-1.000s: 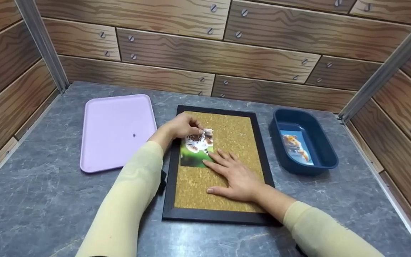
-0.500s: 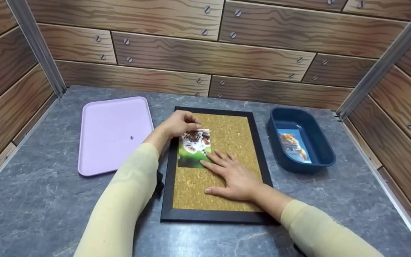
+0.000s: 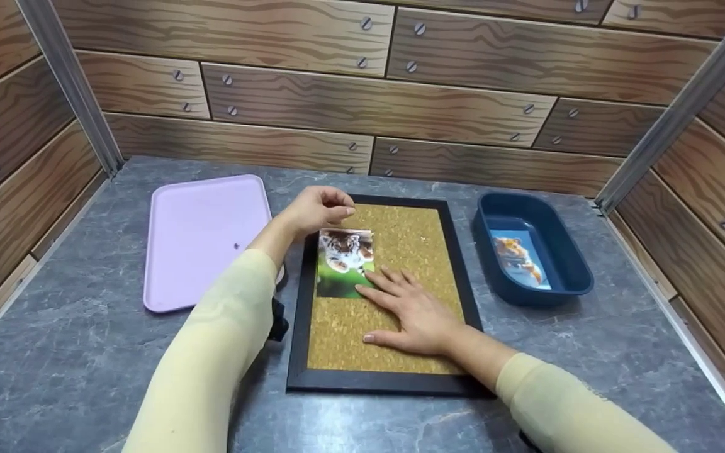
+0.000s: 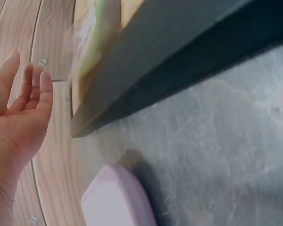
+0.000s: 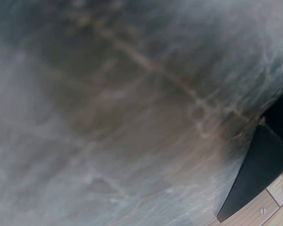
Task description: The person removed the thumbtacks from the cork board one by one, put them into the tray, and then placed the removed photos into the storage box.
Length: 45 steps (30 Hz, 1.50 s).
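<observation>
A tiger photo (image 3: 340, 261) with a green lower half lies on the upper left of a black-framed corkboard (image 3: 394, 327). My left hand (image 3: 320, 209) is raised just beyond the photo's top edge, over the board's upper left corner. Its fingers are loosely bent with nothing between them; the left wrist view shows a gap between thumb (image 4: 4, 73) and fingers. My right hand (image 3: 416, 314) lies flat on the cork with fingers spread, two fingertips at the photo's lower right edge. In the right wrist view only the board's frame (image 5: 254, 174) shows beside the tabletop.
Left of the board lies a lilac tray (image 3: 205, 239) with a small dark object (image 3: 236, 246) on it. To the right stands a dark blue bin (image 3: 570, 251) holding a hamster photo (image 3: 518, 258). Wood-patterned walls (image 3: 299, 94) enclose the grey marbled table (image 3: 73, 327).
My left hand has let go of the photo's top edge and lifted up and away from it. My right hand has stayed on the board, and the photo keeps its place.
</observation>
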Each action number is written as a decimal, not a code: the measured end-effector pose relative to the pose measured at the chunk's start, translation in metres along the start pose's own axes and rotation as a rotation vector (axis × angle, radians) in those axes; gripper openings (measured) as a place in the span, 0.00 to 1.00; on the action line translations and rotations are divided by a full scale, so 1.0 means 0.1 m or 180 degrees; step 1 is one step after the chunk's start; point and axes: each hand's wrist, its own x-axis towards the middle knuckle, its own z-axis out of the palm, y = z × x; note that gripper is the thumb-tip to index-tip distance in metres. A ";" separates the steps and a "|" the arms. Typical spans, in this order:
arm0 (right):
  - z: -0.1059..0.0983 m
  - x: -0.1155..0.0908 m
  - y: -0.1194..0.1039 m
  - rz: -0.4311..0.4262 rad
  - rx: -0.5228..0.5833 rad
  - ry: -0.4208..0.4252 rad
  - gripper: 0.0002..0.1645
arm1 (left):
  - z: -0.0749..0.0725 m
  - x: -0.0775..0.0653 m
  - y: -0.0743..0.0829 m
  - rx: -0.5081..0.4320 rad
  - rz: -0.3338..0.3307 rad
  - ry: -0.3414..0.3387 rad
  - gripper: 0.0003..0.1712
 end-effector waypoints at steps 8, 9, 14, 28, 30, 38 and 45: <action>0.00 0.00 0.00 -0.0002 0.0001 0.0011 0.54 | -0.15 -0.10 0.10 0.0021 -0.0016 0.0054 0.07; 0.00 0.00 0.00 -0.0004 -0.0005 0.0015 0.54 | -0.18 -0.12 0.10 0.0042 -0.0023 0.0069 0.07; 0.01 0.00 0.01 -0.0019 -0.0044 0.0027 0.54 | -0.28 -0.18 0.12 0.0145 -0.0036 0.0123 0.07; 0.03 0.01 0.03 -0.0050 -0.0027 0.0042 0.54 | -0.46 -0.32 0.20 0.0090 -0.0033 0.0174 0.06; 0.03 0.01 0.03 -0.0058 -0.0019 0.0051 0.54 | -0.48 -0.34 0.22 0.0058 -0.0039 0.0203 0.05; 0.02 0.01 0.03 -0.0070 -0.0055 0.0043 0.54 | -0.65 -0.41 0.21 0.0084 -0.0015 0.0300 0.09; 0.03 0.01 0.02 -0.0051 -0.0026 0.0051 0.54 | -0.84 -0.52 0.16 0.0109 -0.0082 0.0418 0.11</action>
